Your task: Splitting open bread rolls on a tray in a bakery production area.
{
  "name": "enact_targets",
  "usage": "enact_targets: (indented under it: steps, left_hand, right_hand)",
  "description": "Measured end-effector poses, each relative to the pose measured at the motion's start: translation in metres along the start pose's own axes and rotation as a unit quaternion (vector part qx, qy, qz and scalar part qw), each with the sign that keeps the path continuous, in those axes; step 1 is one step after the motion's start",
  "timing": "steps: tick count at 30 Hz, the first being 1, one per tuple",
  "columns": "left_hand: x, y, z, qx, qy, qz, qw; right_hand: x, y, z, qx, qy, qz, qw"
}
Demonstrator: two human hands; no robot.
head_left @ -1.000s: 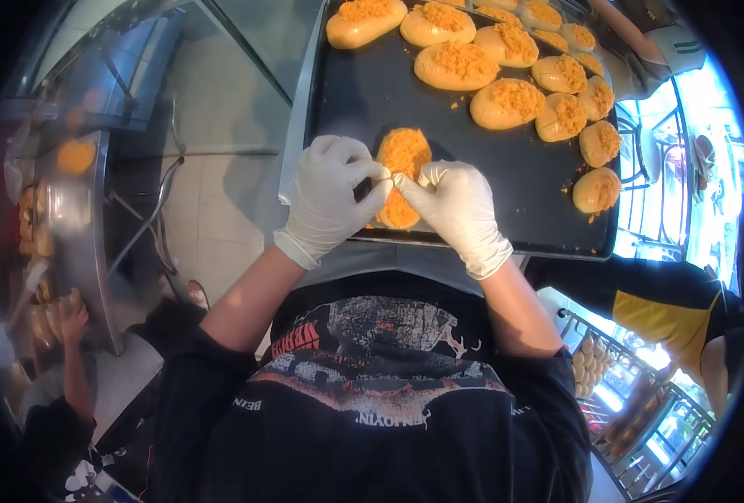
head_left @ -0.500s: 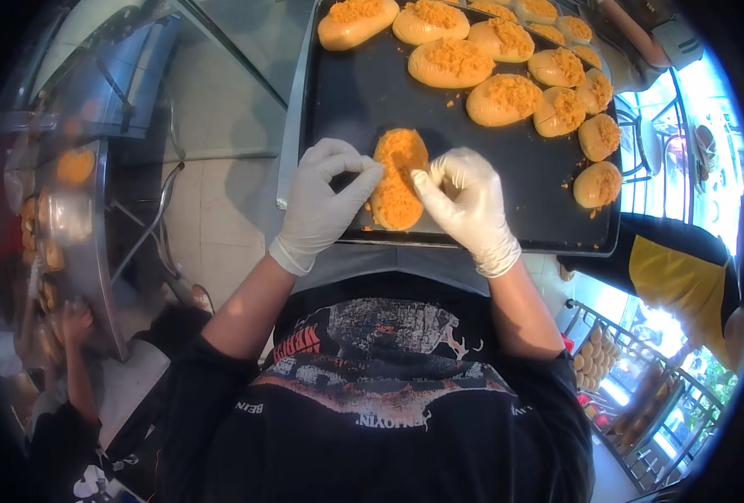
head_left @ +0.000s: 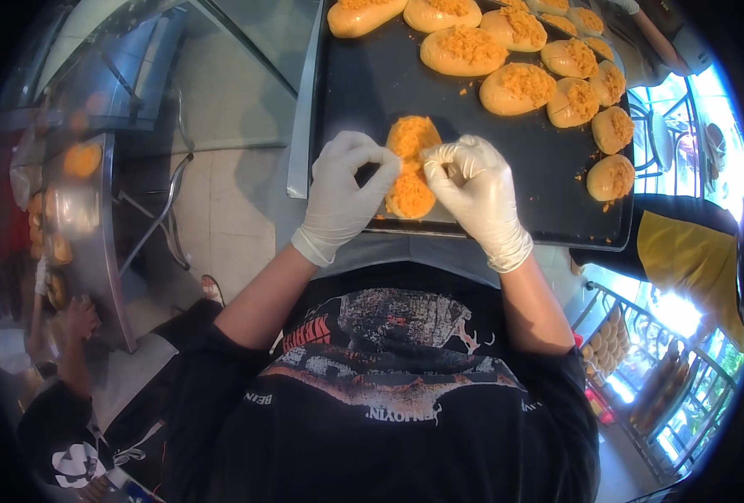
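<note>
An elongated bun (head_left: 411, 199) covered in orange shredded topping lies on a black baking tray (head_left: 368, 92), near its front edge. Both my hands wear white gloves and meet the bun's middle from either side. My left hand (head_left: 348, 189) is closed in a pinch, thumb and forefinger together at the bun's left edge. From the right, my right hand (head_left: 482, 197) also pinches, its fingertips over the topping. Whatever is between the fingertips is too small or hidden to tell.
Several topped buns (head_left: 518, 89) fill the tray's far and right parts, with crumbs around. A metal table (head_left: 108, 243) with more buns stands at left, where another person's hand (head_left: 82, 318) shows. At right are a person's yellow cloth (head_left: 682, 256) and a rack (head_left: 665, 394).
The tray and buns sit slightly higher and further right in view. My right fingertips have moved up along the bun. Both hands stay pinched beside it.
</note>
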State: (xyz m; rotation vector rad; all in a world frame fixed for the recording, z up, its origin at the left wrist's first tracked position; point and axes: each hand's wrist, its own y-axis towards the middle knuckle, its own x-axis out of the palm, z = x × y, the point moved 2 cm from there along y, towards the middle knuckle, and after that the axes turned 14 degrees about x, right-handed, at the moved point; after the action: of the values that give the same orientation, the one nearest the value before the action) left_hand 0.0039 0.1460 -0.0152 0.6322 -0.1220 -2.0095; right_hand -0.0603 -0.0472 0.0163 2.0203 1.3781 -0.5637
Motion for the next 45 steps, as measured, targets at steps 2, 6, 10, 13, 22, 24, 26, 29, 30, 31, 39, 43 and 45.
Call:
enact_targets:
  steps: [2, 6, 10, 13, 22, 24, 26, 29, 30, 31, 39, 43, 45]
  left_hand:
    - [-0.001, -0.002, 0.001, 0.037, 0.065, -0.013, 0.997]
    - [-0.003, -0.004, 0.008, 0.075, 0.145, -0.009, 0.987]
    - [-0.008, -0.002, 0.01, 0.091, 0.147, 0.006, 0.985]
    - [-0.008, 0.0, 0.008, 0.084, 0.122, 0.011, 0.989]
    - [-0.004, 0.006, 0.002, 0.097, 0.098, -0.007, 0.99]
    - [-0.005, 0.007, 0.002, 0.103, 0.097, -0.007, 0.99]
    - [-0.004, 0.007, 0.003, 0.107, 0.104, -0.013, 0.989]
    - [-0.001, 0.007, 0.003, 0.101, 0.098, -0.015, 0.99]
    - [0.0, 0.006, 0.003, 0.091, 0.09, -0.012, 0.992]
    - [0.0, 0.006, 0.003, 0.079, 0.08, -0.008, 0.994]
    - [0.0, 0.005, 0.007, 0.096, 0.133, 0.002, 0.986]
    - [0.0, 0.005, 0.006, 0.118, 0.177, -0.012, 0.977]
    - [-0.002, 0.005, 0.004, 0.113, 0.17, -0.007, 0.979]
  right_hand:
    - [-0.003, 0.0, 0.002, 0.008, 0.004, 0.007, 1.0]
    - [-0.01, -0.001, 0.001, 0.039, 0.004, -0.009, 0.999]
    - [-0.017, -0.002, -0.001, 0.059, 0.004, 0.012, 0.998]
    - [-0.018, -0.006, 0.001, 0.121, 0.0, -0.008, 0.993]
    - [-0.016, -0.01, 0.007, 0.099, -0.021, 0.028, 0.994]
    - [-0.014, -0.009, 0.006, 0.085, -0.037, 0.035, 0.995]
    - [-0.01, -0.007, 0.005, 0.077, -0.045, 0.041, 0.995]
    - [-0.001, -0.002, 0.002, 0.014, -0.054, 0.053, 0.997]
    - [0.0, -0.001, 0.003, 0.005, -0.046, 0.059, 0.997]
    - [0.002, -0.001, 0.003, 0.0, -0.066, 0.048, 0.997]
    - [-0.002, 0.004, 0.001, 0.018, -0.096, 0.061, 0.993]
    - [0.002, 0.012, -0.004, 0.064, -0.094, 0.034, 0.993]
    - [0.006, 0.016, -0.005, 0.069, -0.096, 0.028, 0.993]
